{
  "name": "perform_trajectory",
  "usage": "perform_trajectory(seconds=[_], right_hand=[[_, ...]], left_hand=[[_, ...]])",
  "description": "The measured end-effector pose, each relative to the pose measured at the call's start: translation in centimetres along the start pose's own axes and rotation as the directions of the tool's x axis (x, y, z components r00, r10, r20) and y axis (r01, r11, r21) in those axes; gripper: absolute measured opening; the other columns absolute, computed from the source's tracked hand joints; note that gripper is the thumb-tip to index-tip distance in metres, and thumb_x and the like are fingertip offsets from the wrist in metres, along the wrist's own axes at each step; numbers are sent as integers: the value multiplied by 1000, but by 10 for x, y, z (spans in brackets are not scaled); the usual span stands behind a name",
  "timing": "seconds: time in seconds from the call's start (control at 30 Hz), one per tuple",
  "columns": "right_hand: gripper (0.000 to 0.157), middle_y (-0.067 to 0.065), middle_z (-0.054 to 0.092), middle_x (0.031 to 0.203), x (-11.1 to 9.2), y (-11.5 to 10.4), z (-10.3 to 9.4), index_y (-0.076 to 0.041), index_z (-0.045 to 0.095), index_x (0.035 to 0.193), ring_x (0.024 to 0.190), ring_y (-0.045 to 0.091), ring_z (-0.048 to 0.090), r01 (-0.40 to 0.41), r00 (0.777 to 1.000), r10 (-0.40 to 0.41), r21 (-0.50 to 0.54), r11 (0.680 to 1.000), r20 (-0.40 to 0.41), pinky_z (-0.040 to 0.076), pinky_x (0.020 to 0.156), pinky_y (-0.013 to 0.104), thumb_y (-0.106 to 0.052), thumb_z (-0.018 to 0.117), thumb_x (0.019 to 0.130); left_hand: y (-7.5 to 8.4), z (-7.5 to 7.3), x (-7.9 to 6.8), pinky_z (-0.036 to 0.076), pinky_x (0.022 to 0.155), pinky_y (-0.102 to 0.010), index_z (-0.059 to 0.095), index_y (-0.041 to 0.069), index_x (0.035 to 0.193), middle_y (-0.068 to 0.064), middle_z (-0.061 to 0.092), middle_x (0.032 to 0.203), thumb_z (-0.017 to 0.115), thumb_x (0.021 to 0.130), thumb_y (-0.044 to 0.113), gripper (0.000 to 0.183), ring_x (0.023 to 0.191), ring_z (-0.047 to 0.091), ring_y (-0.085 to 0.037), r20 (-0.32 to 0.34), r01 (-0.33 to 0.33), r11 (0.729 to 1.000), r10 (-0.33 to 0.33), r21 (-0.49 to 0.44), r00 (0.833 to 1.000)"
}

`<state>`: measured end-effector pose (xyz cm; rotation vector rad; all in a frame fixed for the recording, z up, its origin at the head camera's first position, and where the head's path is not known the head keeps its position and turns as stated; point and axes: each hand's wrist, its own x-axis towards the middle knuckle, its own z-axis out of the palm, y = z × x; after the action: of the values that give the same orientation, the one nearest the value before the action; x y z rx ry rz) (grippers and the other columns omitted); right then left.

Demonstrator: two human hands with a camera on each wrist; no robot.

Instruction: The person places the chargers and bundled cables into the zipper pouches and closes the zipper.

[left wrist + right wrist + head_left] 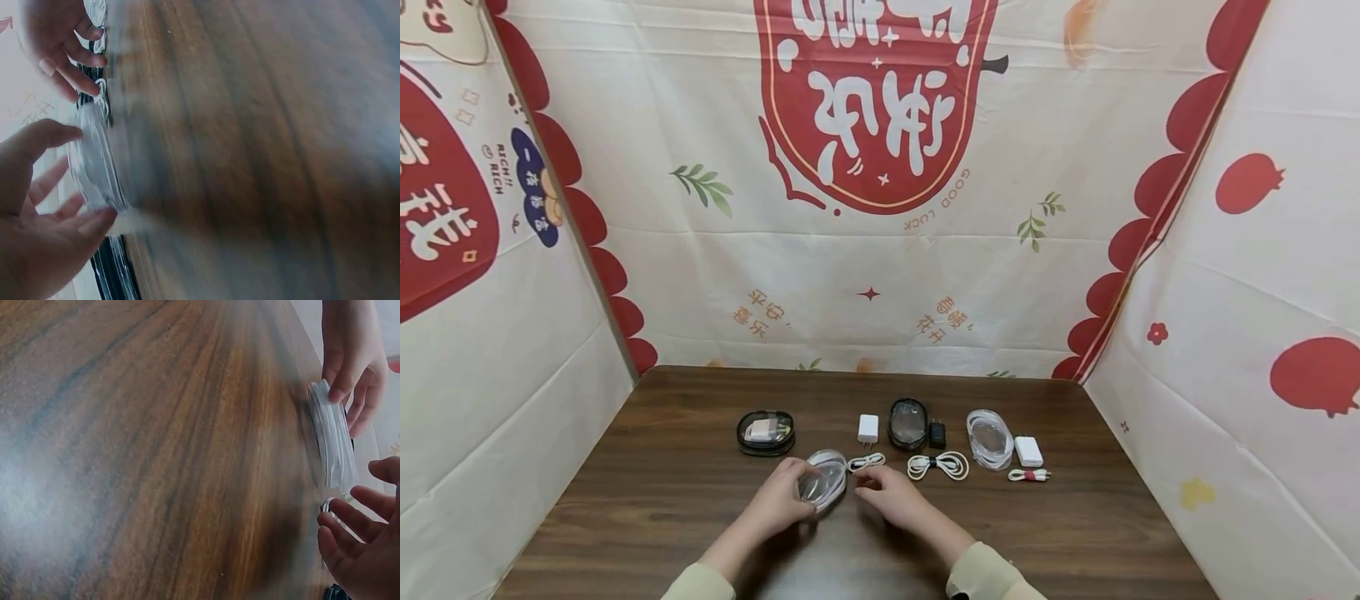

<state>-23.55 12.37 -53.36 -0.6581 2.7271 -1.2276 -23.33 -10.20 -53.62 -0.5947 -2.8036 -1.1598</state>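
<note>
My left hand [784, 493] grips a clear oval zip case [826, 483] with white trim, thumb on one side and fingers on the other. In the left wrist view the case [97, 162] stands on its side, spanned by the thumb and fingertips. My right hand [891, 493] is just right of the case, fingers loosely bent and nothing in them. In the right wrist view its fingertips [340, 509] are close to the end of the case [332, 437]. A small bundled white cable [867, 462] lies just beyond the right fingers.
On the wooden table [685, 467] lie a black-trimmed case [766, 433] with white contents, a white charger plug [868, 428], another black-trimmed case [907, 424] and a black plug [937, 434]. Further right are a tied white cable [951, 467], a white-trimmed case [990, 439], a white block [1028, 451] and a red-banded cable [1028, 475].
</note>
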Motion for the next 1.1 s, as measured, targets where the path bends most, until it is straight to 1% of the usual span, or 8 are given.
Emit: perform_trajectory(seconds=[0.13,0.23,0.33,0.63,0.77,0.87,0.97,1.1], right_hand=[[32,3,58,101,0,1,5,-5,61,112,85,11,52,10,1000,-10,-30,1000,11,43,74,27,-22,61,84],[36,3,56,98,-1,2,6,-4,60,113,76,8,49,13,1000,-12,-33,999,15,42,66,24,-24,62,83],[39,2,55,97,-1,3,7,-3,58,115,73,5,48,17,1000,-16,-24,1000,17,42,64,22,-24,63,82],[41,1,53,109,-2,6,6,-5,56,118,77,5,52,64,998,-64,-10,998,20,44,69,23,-26,61,83],[38,0,53,110,-4,6,5,-6,58,116,87,10,53,115,993,-113,-66,991,33,45,76,27,-26,61,84],[37,-1,52,114,-6,3,5,-9,58,116,101,14,51,186,982,-177,-189,964,67,43,85,32,-27,60,84],[39,-1,50,120,-7,-1,5,-12,57,119,111,15,46,244,969,-221,-314,918,107,39,92,35,-30,58,85],[40,-1,48,124,-8,-5,6,-15,56,120,115,17,43,277,961,-244,-397,875,133,38,93,36,-31,58,84]], left_hand=[[-6,-2,-7,40,86,-42,57,8,112,-11,45,118,72,61,10,53,104,48,-26,58,-48,997,51,-60,997],[-9,-3,-10,39,88,-43,54,5,117,-14,42,123,73,63,11,58,107,45,-28,78,-95,991,102,-98,992],[-11,-4,-12,39,90,-42,53,4,120,-13,43,125,74,63,12,61,109,45,-28,89,-118,988,127,-104,988],[-14,-10,-15,36,91,-47,53,4,122,-14,45,128,73,69,16,57,113,41,-32,104,-142,985,152,-100,983],[-16,-13,-17,33,92,-51,55,4,121,-15,45,129,71,73,19,53,114,39,-34,118,-140,985,151,-99,982],[-18,-14,-19,32,93,-52,54,4,121,-17,44,130,69,76,22,51,117,39,-35,135,-138,983,154,-122,979],[-20,-16,-21,34,94,-47,54,2,121,-17,44,129,67,79,23,48,116,41,-34,129,-145,978,164,-147,978],[-23,-17,-23,39,92,-41,56,2,119,-14,49,125,65,81,24,44,112,46,-30,91,-158,977,172,-141,981]])
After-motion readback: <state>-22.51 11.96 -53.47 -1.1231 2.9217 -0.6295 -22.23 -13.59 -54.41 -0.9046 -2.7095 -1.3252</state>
